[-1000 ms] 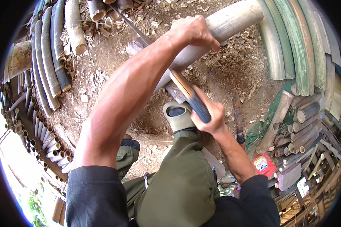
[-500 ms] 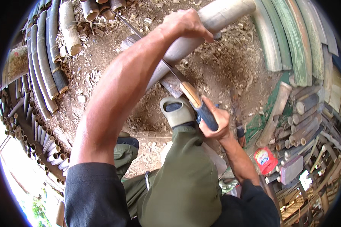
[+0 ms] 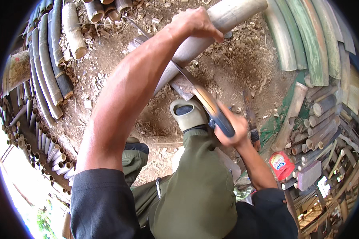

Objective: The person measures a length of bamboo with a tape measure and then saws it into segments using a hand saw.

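Observation:
A thick pale bamboo pole (image 3: 237, 16) lies at a slant over a wooden block (image 3: 182, 85) on the ground. My left hand (image 3: 197, 24) is closed over the top of the pole, thumb along its near side. In my right hand (image 3: 236, 128) is a handsaw (image 3: 203, 97) with a light and dark handle, slightly blurred. Its thin blade crosses the pole below my left wrist, and the blade tip shows past my forearm at upper left. That forearm hides part of both blade and pole. My shoe (image 3: 183, 110) is beside the block.
Split bamboo lengths (image 3: 307, 40) are stacked at upper right, with cut bamboo pieces (image 3: 323, 107) below them. Dark poles (image 3: 48, 59) and short tubes (image 3: 60, 159) lie left. A long dark-handled tool (image 3: 253, 133) lies near my right hand. A red packet (image 3: 282, 166) rests at right.
My right hand has drawn the saw slightly back, toward the lower right. My left hand and the pole stay nearly where they were.

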Demonstrator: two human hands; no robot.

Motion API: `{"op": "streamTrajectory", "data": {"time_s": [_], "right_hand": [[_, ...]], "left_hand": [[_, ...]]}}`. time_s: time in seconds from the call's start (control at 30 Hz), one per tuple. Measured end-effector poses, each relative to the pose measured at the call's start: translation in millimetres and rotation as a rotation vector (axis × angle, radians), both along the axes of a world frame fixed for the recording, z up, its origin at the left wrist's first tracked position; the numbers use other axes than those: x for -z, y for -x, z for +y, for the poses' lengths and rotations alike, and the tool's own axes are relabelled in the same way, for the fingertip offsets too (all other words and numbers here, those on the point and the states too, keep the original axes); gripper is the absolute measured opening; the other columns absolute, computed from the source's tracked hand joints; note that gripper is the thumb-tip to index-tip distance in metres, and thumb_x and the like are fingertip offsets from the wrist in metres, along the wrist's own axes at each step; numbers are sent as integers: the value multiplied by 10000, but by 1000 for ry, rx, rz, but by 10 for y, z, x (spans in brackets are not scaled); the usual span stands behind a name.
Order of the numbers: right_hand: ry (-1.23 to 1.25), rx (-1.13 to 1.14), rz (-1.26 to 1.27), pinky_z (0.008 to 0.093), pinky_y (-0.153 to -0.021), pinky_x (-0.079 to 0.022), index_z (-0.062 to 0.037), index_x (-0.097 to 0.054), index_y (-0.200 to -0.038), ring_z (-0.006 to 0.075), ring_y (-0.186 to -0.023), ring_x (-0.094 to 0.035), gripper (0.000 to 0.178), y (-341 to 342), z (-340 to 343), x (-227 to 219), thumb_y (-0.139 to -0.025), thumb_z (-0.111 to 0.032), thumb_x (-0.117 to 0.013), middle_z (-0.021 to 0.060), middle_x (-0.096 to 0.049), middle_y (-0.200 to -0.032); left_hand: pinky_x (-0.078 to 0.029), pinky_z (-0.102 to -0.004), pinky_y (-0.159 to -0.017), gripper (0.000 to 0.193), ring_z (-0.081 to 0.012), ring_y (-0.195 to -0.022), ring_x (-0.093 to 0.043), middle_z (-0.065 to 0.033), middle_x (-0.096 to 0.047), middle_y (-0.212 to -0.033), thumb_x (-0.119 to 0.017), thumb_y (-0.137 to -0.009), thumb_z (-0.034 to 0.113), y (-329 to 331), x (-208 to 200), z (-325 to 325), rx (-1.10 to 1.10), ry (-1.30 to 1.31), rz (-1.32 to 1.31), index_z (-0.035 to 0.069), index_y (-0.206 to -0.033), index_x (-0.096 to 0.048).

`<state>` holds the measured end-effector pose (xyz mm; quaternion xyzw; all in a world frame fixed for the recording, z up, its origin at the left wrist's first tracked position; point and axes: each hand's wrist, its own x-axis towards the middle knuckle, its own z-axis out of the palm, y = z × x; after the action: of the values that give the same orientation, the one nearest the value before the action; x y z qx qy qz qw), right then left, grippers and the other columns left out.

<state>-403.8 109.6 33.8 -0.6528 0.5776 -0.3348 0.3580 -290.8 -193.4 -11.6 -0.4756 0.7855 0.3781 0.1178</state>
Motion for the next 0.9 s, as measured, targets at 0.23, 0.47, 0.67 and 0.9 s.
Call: {"op": "streamTrajectory", "data": {"time_s": [0.23,0.47,0.67,0.9], "right_hand": [[-12,-64,97,397,-713,-570,156,-570,-1225,345,-768,-713,630,732,1132,-142,-656,-100,-658,257,-691,-939],[70,45,-40,347,-557,-523,93,-568,-1287,249,-587,-659,641,-70,-86,220,-661,-25,-642,187,-689,-822],[-108,-43,110,395,-726,-587,184,-563,-1215,352,-766,-728,642,878,1417,-429,-670,-151,-625,288,-697,-959],[-7,100,-161,326,-522,-520,98,-564,-1289,213,-538,-645,600,-76,-258,231,-696,15,-607,150,-660,-728]], "left_hand": [[-601,-383,-663,761,-312,-744,-720,-233,-712,-856,-814,-596,539,-40,-1,-4,7,14,128,-110,-976,-701],[-566,-458,-903,1281,-444,-1046,-649,-348,-602,-1170,-842,-552,702,-47,-34,23,-33,-62,132,-173,-1344,-345],[-548,-439,-952,1127,-350,-1068,-651,-288,-620,-1175,-900,-547,555,-354,5,71,-72,-360,378,-91,-1343,-432],[-560,-387,-897,1015,-309,-1007,-671,-240,-654,-1130,-897,-556,480,-251,236,60,-127,-268,280,-67,-1312,-496]]}}
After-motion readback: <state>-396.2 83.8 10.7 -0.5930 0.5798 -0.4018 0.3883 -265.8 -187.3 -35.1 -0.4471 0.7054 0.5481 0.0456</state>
